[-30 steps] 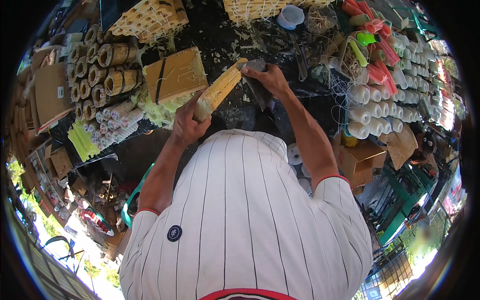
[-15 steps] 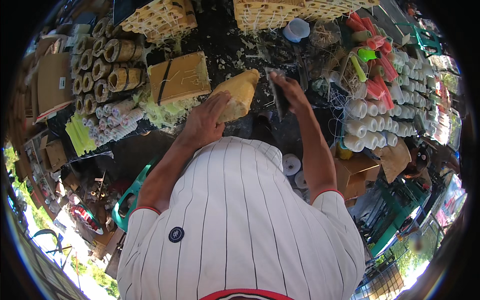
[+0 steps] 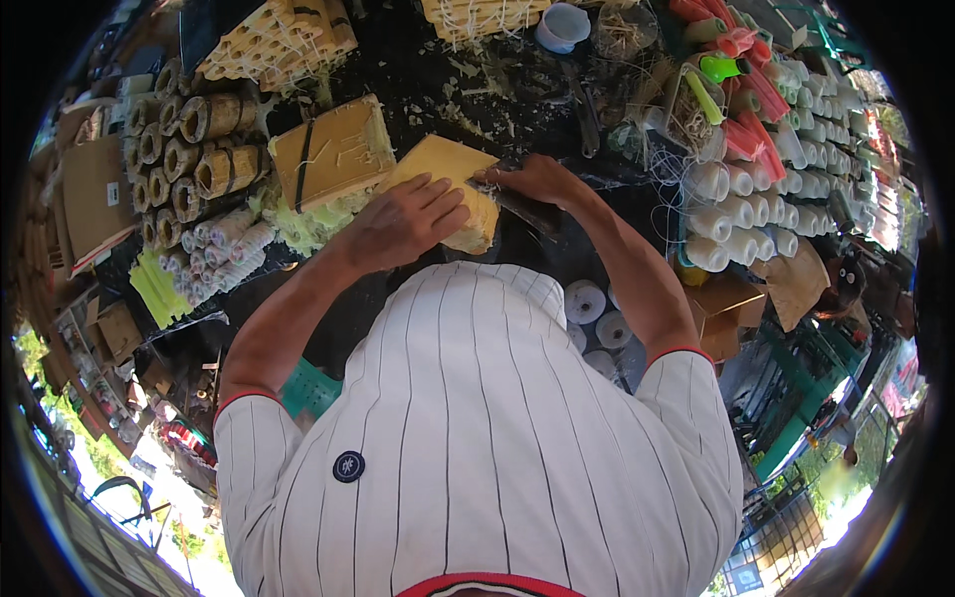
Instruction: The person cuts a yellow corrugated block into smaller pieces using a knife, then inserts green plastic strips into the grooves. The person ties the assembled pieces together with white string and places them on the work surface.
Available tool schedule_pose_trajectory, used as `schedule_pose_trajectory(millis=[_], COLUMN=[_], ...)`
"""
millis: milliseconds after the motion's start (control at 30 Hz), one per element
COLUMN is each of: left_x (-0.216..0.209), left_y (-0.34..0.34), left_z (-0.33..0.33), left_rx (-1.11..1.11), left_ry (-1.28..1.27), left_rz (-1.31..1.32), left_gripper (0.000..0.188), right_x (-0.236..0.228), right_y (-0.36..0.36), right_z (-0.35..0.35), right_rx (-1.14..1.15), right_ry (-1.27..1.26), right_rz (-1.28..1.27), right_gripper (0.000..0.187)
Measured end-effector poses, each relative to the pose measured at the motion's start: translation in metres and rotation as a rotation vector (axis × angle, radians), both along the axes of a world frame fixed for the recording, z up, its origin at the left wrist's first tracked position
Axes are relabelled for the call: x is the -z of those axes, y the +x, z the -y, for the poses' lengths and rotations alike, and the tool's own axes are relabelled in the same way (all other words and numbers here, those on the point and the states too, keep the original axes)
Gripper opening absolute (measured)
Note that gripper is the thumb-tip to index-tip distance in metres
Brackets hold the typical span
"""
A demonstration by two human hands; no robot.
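A yellowish-tan block point(image 3: 443, 157) with a flat top lies at the middle of the dark worktable. My left hand point(image 3: 413, 217) lies over its near left side, fingers together and holding it down. My right hand point(image 3: 537, 182) is closed on a dark, flat blade point(image 3: 529, 211), its handle hidden in the grip. The blade slants along the block's right side and appears to touch it. Beside my left hand, a second tan block point(image 3: 333, 154) has a black band across it and pale strips on top.
To the left are stacked hollow tan tubes point(image 3: 214, 114), wrapped rolls point(image 3: 229, 239) and yellow-green strips point(image 3: 159, 284). A pale blue cup point(image 3: 563, 28) and a dark long tool point(image 3: 585, 114) lie ahead. White rolls point(image 3: 711, 224) and red bundles point(image 3: 751, 139) fill the right side. Pale scraps litter the table.
My right hand has brought the blade left against the block. The block has turned so more of its flat top shows. My left hand still holds it.
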State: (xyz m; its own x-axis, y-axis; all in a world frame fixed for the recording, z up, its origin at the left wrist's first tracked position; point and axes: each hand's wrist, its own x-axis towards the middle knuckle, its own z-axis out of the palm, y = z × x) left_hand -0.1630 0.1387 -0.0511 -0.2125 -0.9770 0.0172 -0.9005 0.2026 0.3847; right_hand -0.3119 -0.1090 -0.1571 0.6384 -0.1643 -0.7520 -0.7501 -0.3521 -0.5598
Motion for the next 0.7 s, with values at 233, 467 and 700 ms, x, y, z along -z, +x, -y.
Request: schedule_pose_trajectory(millis=[233, 467, 700], left_x=[0.024, 0.022, 0.027], left_y=[-0.041, -0.058, -0.058], left_z=[-0.042, -0.046, -0.048], left_rx=[-0.942, -1.081, -1.166], left_ry=[-0.170, 0.049, 0.051], left_rz=[-0.088, -2.289, -2.188], left_gripper=[0.067, 0.077, 0.076], right_x=[0.026, 0.020, -0.028], right_y=[0.007, 0.019, 0.036], right_z=[0.017, -0.003, -0.044], right_rx=[0.039, 0.043, -0.035], right_ry=[-0.230, -0.281, -0.194], right_rz=[-0.147, -0.136, -0.043], right_gripper=[0.102, 0.097, 0.102])
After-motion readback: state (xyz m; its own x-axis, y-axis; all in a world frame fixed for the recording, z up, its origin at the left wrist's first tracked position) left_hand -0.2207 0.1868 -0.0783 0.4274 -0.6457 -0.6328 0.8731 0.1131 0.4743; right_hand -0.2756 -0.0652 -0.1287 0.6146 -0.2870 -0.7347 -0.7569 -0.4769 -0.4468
